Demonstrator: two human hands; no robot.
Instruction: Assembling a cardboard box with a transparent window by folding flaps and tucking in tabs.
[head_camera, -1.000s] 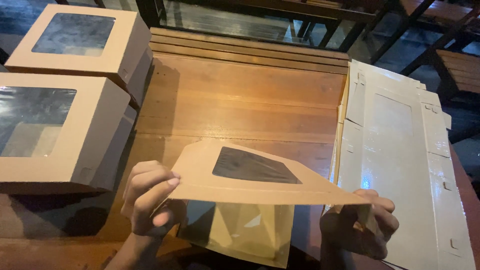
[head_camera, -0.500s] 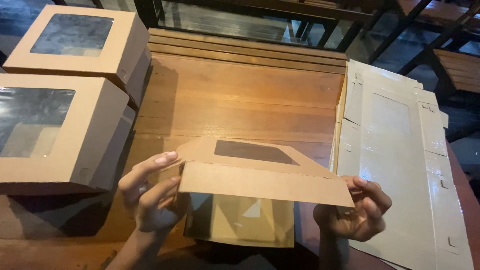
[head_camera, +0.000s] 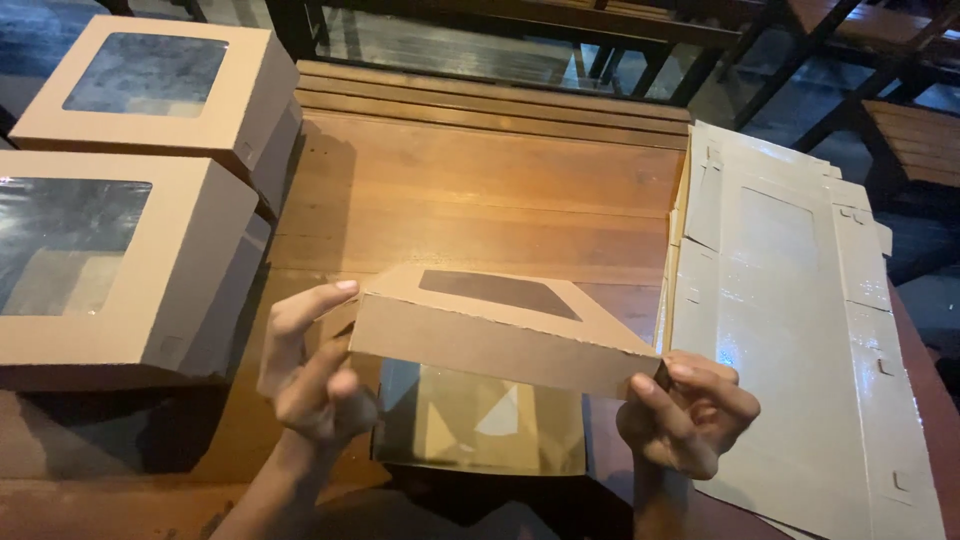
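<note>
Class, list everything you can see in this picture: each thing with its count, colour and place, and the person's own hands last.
Half-folded window box: 1, brown, held centre front.
Finished window boxes: 2, brown, left side of table, the farther one behind.
Flat box blanks: a stack, pale grey, right side.
Table: 1, brown wood, beneath everything.
Benches: dark wood, background right.
Left hand: at the box's left end.
Right hand: gripping the lid's right corner.
</note>
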